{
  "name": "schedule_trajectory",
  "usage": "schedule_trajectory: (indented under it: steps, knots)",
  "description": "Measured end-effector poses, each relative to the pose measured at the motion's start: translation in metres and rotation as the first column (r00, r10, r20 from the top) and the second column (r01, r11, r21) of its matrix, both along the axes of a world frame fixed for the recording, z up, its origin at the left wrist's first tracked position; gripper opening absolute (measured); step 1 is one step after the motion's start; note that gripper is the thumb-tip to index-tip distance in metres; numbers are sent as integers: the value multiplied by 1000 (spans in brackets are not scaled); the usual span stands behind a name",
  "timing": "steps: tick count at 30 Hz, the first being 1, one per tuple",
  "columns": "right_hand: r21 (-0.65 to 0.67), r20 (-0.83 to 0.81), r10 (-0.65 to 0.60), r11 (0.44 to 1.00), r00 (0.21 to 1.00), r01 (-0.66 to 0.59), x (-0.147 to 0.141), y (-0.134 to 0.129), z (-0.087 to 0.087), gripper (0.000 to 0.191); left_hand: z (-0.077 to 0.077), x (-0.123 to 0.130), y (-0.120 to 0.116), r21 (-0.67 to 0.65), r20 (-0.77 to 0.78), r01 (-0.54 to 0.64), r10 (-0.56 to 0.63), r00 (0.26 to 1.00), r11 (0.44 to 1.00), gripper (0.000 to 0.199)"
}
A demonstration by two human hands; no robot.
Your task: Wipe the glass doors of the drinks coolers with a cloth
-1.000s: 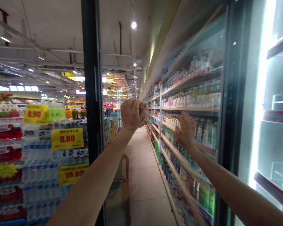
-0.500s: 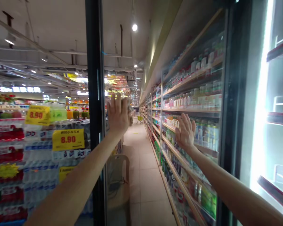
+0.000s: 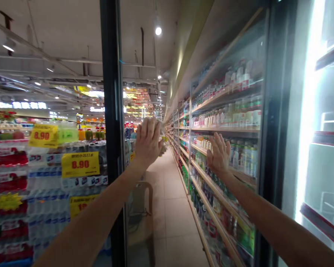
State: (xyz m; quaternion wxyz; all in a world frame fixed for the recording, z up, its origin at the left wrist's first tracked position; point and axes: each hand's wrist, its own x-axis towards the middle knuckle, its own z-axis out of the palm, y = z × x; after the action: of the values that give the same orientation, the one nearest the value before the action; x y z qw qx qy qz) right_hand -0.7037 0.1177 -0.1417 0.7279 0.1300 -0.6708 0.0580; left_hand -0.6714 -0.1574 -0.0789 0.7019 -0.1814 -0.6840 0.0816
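Cloth [image 3: 163, 150] is sitting near the centre of the head view, bunching out beside the left hand [image 3: 148, 142], which is resting just off centre toward eight o'clock. The left hand is changing place: compared with half a second ago, it is sitting farther toward three o'clock, away from the dark frame [image 3: 113, 111] at nine o'clock, and its fingers are lying closer together. The cloth is moving with it, so it is now covering another patch of the glass [image 3: 180, 222]; this is looking like a wiping stroke that is swinging back. The left hand is closing over the cloth, gripping it between palm and pane, though most of the cloth is hiding behind the fingers.

The right hand [image 3: 218, 154] is keeping its place between three and four o'clock, holding nothing that is showing. Its fingers are standing a little apart and its palm is facing the glass; whether it is touching, the blur is not letting anyone tell. It is probably steadying the door while the other hand is working.

Bottles [image 3: 243, 154] are lining the shelves beyond the pane at three to four o'clock. A lit fridge [image 3: 331, 167] is glowing at the far edge, also toward three o'clock. A chair [image 3: 149, 222] is standing near seven o'clock, and a yellow sign [image 3: 80, 164] is hanging between eight and nine o'clock, in front of stacked packs [image 3: 48, 193].
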Motion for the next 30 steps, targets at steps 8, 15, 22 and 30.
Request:
schedule_trajectory:
  steps: [8, 15, 22, 30]
  knots:
    - [3, -2, 11, 1000, 1000, -11, 1, 1, 0, 53, -43, 2, 20, -348, 57, 12, 8, 998, 937, 50]
    - [2, 3, 8, 1000, 1000, -8, 1, 1, 0, 52, 6, 6, -9, 66, 0, 53, -53, 999, 996, 52]
    - [2, -26, -11, 1000, 1000, 11, 0, 2, 0, 50, -65, 5, 35, -564, 77, 50, -8, 997, 824, 47]
    - [-15, 38, -11, 1000, 999, 12, 0, 1, -1, 50, 6, 3, -10, 74, 27, 68, -71, 997, 995, 48]
